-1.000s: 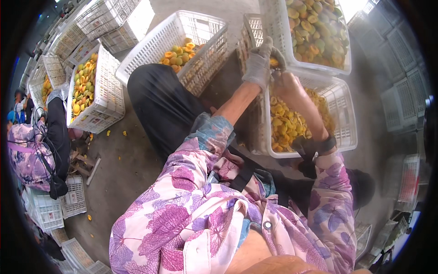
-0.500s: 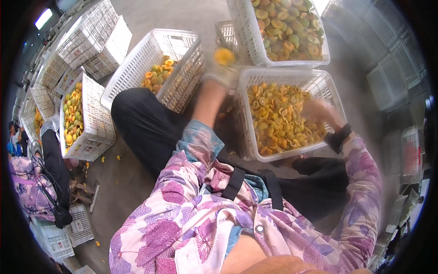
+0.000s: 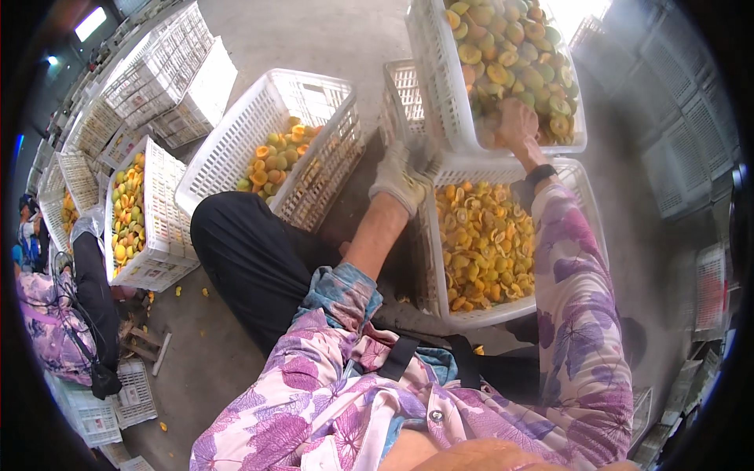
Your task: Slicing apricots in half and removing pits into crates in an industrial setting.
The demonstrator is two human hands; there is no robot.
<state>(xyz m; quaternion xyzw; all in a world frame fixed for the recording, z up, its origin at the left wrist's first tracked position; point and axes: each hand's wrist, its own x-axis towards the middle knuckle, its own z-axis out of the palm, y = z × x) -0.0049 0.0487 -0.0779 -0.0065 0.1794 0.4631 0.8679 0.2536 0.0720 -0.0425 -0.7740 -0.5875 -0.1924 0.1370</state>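
Resting my right hand (image 3: 518, 125) on fruit (image 3: 514, 71) in the upper-right crate (image 3: 442, 86), probably propped high for easy access; tbh can't tell if it's gripping. Gloved left hand (image 3: 402, 177) hangs blurry by the lower crate (image 3: 432, 255), grip unclear too.

My bare right hand (image 3: 514, 124) reaches into the white crate (image 3: 436, 74) at the upper right of the frame, fingers among greenish-orange fruit (image 3: 522, 47). My gloved left hand (image 3: 399, 179) is near the middle, just beside the lower crate (image 3: 491, 316), which is full of yellow fruit pieces (image 3: 483, 251); its fingertips are too blurred to tell what they hold. Left of centre, past my dark-trousered knee (image 3: 236, 235), another crate (image 3: 224, 153) holds a smaller heap (image 3: 279, 161). A co-worker (image 3: 51, 326) sits at the left edge.
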